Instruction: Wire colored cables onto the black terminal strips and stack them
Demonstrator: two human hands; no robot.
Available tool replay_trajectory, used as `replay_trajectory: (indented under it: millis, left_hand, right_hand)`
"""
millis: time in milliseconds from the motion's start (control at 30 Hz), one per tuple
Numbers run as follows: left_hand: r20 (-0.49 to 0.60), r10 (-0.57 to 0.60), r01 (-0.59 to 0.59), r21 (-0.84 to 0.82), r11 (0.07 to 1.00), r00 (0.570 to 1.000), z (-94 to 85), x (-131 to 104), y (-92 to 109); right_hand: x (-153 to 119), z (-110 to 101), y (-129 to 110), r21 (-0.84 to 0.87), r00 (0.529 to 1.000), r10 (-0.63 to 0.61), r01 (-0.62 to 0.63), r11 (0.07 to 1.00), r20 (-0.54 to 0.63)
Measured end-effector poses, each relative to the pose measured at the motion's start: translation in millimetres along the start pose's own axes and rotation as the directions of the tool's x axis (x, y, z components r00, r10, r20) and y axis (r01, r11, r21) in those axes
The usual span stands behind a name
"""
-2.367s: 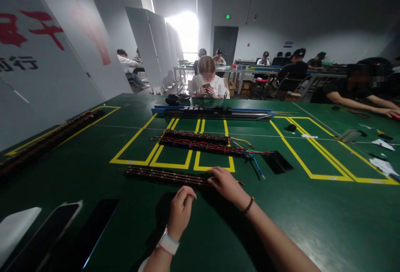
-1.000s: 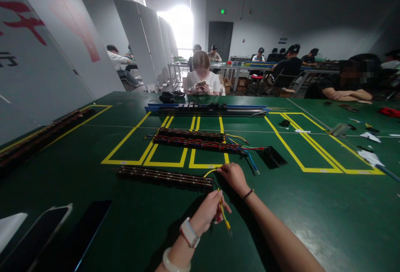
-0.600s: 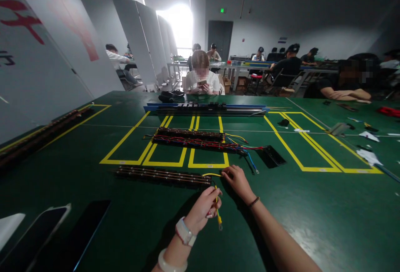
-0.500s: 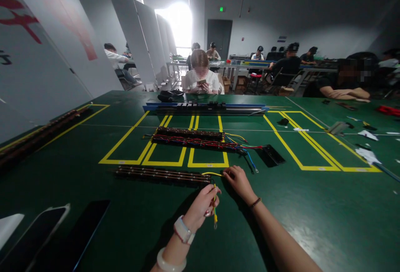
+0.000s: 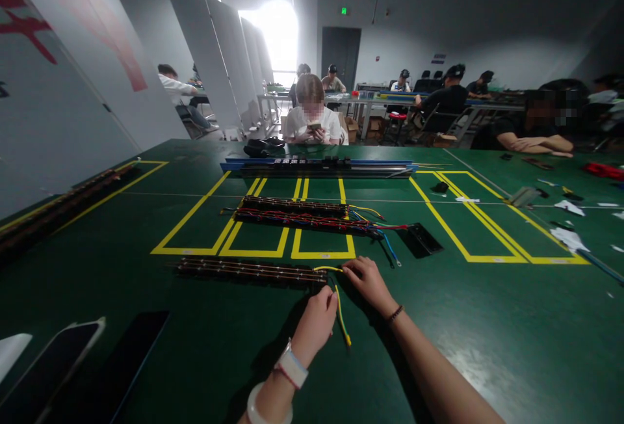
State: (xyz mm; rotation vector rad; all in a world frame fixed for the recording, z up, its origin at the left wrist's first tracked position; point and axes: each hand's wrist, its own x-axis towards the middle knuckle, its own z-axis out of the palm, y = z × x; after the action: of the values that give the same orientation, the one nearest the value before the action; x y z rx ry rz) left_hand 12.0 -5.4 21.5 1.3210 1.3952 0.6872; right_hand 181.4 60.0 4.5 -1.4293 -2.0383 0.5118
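Okay, I see wires out right of the long black copper-rodded strip (image 5: 248, 272): right hand (image 5: 369, 282) pinching the thin yellow wire (image 5: 327, 268), yellow-green wire (image 5: 342, 315) ending loose; left hand (image 5: 316, 320) gripping it? Can't tell.

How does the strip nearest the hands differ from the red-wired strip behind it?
The nearest strip shows thin copper-coloured lines; the red-wired strip has red wires along it. The nearest strip lies in front of the yellow tape; the red-wired strip crosses it. The right hand holds the nearest strip's yellow wire; neither hand touches the red-wired strip. Both are long and dark.
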Motion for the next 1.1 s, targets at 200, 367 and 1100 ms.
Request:
replay_trajectory:
  millis: [200,367,1100]
  left_hand:
    - [0.012,0.031,-0.032,0.05,0.998,0.999,5.7,-1.8,0.1]
    - [0.083,-0.003,0.008,-0.065,0.998,0.997,10.3,3.9,-6.6]
    - [0.195,-0.091,0.183,-0.527,0.83,0.977,20.6,11.8,-15.7]
  right_hand:
    - [-1.4,1.2,-11.0,0.031,0.995,-0.029,0.027,0.999,0.094]
    - [-1.4,-5.3,-12.5,0.142,0.958,-0.063,0.023,0.99,0.281]
    - [-14.3,-1.9,-37.5,0.237,0.981,-0.049,0.003,0.971,0.189]
